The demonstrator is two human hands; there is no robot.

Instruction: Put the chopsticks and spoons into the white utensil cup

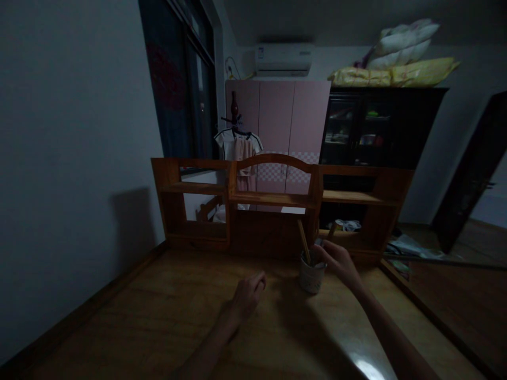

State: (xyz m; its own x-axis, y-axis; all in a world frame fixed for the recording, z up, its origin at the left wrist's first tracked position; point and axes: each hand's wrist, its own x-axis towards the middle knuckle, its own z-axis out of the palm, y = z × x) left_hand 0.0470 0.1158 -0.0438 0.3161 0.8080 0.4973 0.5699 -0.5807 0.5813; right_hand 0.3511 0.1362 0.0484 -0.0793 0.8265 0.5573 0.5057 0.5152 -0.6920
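A pale cup (pixel 311 278) stands upright on the wooden desk (pixel 166 316), with a few stick-like items in it. One light wooden stick (pixel 303 240) leans out toward the left, and another (pixel 331 230) shows toward the right. My right hand (pixel 332 258) is at the cup's right rim, fingers pinched together over its mouth. Dim light hides what lies between those fingertips. To the left of the cup, apart from it, my left hand (pixel 249 292) rests low over the desk with its fingers curled in; I see nothing in it.
A wooden shelf unit (pixel 273 198) runs along the desk's back edge. At the left is a bare wall (pixel 79 158). Beyond stand a pink wardrobe (pixel 277 116), a dark cabinet (pixel 384 126) and a rack with hanging clothes (pixel 240 145). A raised strip (pixel 428 316) borders the desk's right side.
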